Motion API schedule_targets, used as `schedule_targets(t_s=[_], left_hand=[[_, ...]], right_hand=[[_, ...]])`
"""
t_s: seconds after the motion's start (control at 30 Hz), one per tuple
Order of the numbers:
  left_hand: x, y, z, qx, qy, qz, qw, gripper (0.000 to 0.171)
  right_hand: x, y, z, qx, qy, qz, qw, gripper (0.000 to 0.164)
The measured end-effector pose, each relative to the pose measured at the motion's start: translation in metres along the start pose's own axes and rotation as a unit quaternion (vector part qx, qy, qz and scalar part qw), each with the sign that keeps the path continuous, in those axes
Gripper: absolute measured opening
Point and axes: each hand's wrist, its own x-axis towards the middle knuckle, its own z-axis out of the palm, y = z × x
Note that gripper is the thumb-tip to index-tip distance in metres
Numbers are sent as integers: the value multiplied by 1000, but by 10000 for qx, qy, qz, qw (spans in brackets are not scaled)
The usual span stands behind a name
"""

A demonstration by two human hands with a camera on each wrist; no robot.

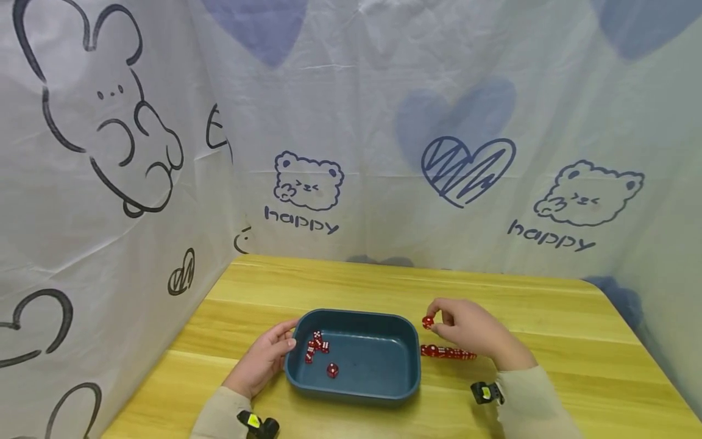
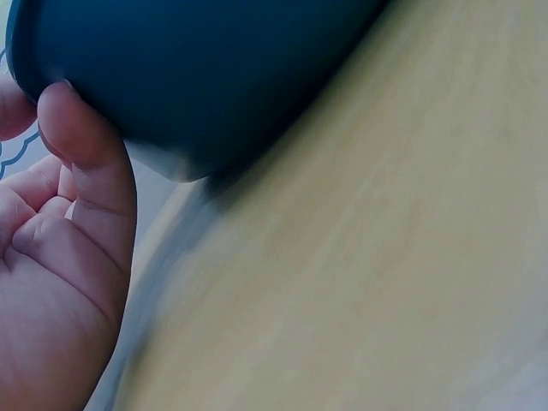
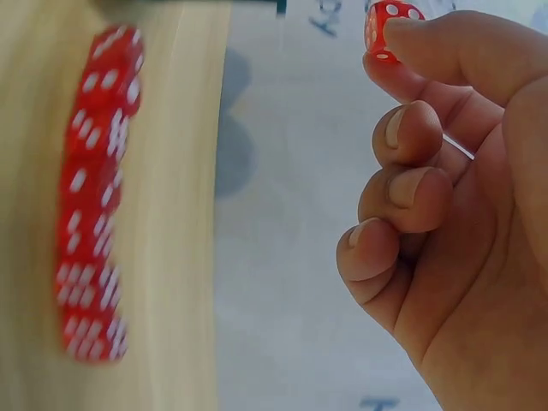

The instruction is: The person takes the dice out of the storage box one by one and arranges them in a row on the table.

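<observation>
Between thumb and index finger my right hand pinches a red die with white dots, above the table and just off the right end of a dark teal tray. The other fingers curl toward the palm in the right wrist view. Below that hand, a straight row of red dice lies on the table. My left hand grips the tray's left end, thumb at the rim. Inside the tray, several red dice cluster near the left wall, and a single die sits apart, nearer the front.
The light wooden table carries the tray and the dice row. White cloth printed with hearts and bears hangs behind the table and along its sides. A black strap device is on the right wrist, and another on the left.
</observation>
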Motion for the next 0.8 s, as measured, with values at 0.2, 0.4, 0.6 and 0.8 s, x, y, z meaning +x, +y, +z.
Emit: schedule_targets(t_s=[0.2,0.4,0.6,0.8], left_hand=[[0,0,-1,-12,-27,-1,10000,55],[-2,1,0,-14,-31,0,10000,55],[-1,-1,-2,-14,-47,14,10000,55],[1,-3,-2,-77,-170,80,9998,55]], right_hand=[[-24,34,-2,192,165,301,9992,13],[-43,61,-2,401,208,602,9972,15],[-53,75,-2,643,51,860,9942,14],[-58,87,1,563,-38,1084,9925,12]])
